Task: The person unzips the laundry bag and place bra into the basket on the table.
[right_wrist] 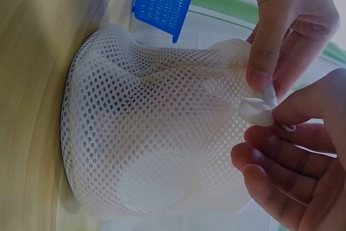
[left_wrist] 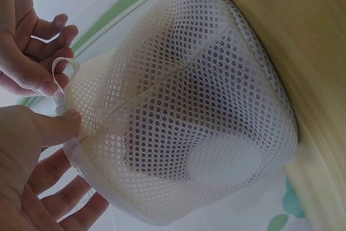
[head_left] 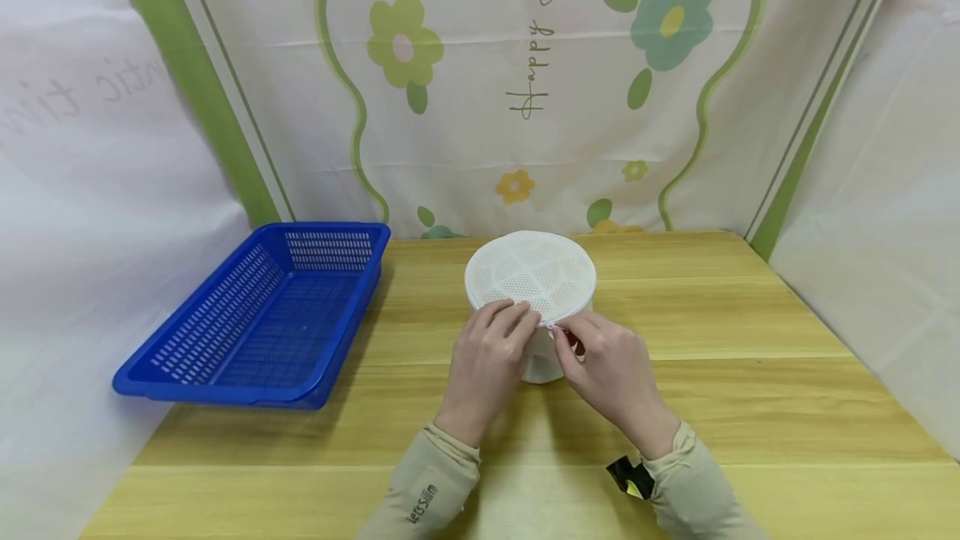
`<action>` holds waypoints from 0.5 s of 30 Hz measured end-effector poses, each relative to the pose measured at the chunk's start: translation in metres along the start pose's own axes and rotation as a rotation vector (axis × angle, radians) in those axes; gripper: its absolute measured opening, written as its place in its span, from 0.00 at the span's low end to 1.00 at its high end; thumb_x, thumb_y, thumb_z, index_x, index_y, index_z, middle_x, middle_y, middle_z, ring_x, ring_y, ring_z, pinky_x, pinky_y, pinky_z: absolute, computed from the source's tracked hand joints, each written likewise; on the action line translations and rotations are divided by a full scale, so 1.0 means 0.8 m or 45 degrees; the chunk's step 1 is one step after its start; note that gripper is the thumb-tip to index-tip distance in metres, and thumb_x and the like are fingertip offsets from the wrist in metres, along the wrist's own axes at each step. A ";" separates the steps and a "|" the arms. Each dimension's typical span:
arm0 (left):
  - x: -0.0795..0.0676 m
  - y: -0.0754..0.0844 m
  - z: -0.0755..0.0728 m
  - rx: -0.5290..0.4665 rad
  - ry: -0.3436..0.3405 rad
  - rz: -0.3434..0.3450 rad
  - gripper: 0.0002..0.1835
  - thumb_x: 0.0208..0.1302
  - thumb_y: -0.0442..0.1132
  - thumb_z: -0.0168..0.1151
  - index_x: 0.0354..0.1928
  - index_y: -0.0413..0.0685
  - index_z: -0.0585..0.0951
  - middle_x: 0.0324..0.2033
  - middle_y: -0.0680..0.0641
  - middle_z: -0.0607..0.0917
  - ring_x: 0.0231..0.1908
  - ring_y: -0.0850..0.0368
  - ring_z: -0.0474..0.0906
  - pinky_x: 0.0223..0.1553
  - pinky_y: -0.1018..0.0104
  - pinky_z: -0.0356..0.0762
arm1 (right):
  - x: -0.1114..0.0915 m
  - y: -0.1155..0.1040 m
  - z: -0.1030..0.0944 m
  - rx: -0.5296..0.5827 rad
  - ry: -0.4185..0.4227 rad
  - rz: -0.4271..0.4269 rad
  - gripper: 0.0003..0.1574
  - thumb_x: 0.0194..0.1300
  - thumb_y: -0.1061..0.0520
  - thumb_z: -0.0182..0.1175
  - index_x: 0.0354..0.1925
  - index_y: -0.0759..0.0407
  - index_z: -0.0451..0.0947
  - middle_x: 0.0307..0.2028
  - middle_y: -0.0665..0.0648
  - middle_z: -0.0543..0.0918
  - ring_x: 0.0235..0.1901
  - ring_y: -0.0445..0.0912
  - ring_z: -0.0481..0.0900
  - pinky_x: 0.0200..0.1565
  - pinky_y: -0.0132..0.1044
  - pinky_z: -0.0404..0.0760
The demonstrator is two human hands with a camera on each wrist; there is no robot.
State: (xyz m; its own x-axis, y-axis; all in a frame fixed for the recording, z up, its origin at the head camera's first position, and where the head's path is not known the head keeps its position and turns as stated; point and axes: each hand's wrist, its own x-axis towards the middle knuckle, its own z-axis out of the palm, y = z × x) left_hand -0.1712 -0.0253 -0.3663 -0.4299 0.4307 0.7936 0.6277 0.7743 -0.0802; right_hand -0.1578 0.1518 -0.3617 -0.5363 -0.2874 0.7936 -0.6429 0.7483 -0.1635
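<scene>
1. One white mesh bag (head_left: 531, 273) is stood upright on the table (head_left: 750, 407), just ahead of two hands.
2. One white tab (right_wrist: 256, 112) at its near rim (head_left: 542, 322) is pinched by the right hand (head_left: 611, 361), thumb against finger.
3. Just left, the rim is gripped by the left hand (head_left: 491, 352).
4. One blue basket (head_left: 292, 323) is set farther left.

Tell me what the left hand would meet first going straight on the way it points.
The mesh bag, whose rim the left hand grips; beyond it, probably the curtain, though depth is unclear.
</scene>
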 end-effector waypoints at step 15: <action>0.000 -0.001 0.001 0.010 0.009 0.005 0.09 0.59 0.34 0.71 0.42 0.49 0.87 0.45 0.50 0.86 0.48 0.52 0.79 0.55 0.61 0.76 | -0.002 0.005 0.000 0.000 0.050 -0.001 0.04 0.57 0.63 0.64 0.29 0.56 0.85 0.22 0.48 0.79 0.19 0.38 0.74 0.17 0.31 0.73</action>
State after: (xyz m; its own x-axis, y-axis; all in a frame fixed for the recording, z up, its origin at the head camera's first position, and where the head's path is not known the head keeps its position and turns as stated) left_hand -0.1719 -0.0256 -0.3669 -0.4227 0.4302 0.7977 0.6240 0.7764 -0.0880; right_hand -0.1592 0.1553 -0.3634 -0.5141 -0.2640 0.8161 -0.6433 0.7481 -0.1632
